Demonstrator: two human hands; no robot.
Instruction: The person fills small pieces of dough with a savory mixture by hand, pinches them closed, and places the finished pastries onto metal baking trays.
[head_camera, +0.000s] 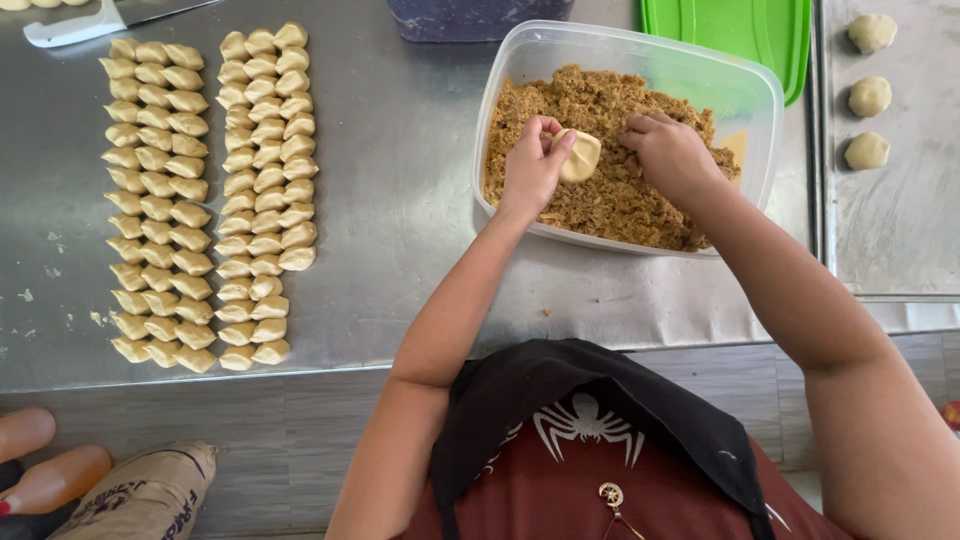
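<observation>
Directly left of the left hand (533, 165) lie rows of cut dough pieces (205, 195) (steel table (400, 200)). Left hand cups a flattened dough round (581, 156) over the clear tub (760, 110); right hand (668, 152), fingers curled, digs into the brown shredded filling (600, 205).

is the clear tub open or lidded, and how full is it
Open: the clear plastic tub has no lid on; a green lid lies behind it. Brown shredded filling covers most of it.

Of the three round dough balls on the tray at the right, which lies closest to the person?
The lowest ball on the tray; the other two lie beyond it, toward the far edge.
</observation>
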